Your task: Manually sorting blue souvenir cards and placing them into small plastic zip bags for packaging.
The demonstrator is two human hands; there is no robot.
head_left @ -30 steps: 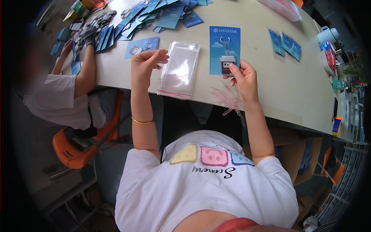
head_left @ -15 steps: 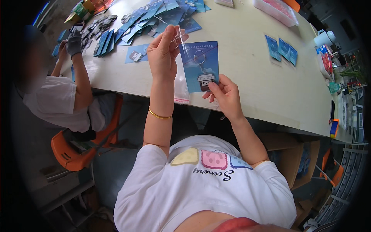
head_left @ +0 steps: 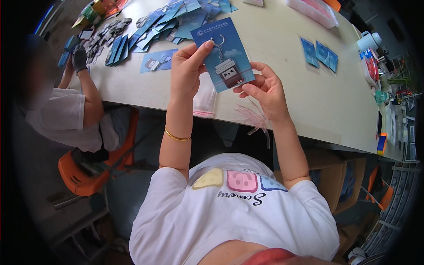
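Midway: a blue keychain card (head_left: 223,53) is pinched by left hand (head_left: 187,70) and right hand (head_left: 263,88) over the table's near edge (head_left: 309,128), not yet bagged; clear sleeves (head_left: 205,95) lie beneath.

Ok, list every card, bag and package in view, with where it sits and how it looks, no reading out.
Blue backing card: rectangular, keychain fixed on it, held up by left hand and right hand.
Clear bags: flat stack with pink edge, at table edge under the hands.
Loose blue cards: heaped far left.
Two blue cards: far right.
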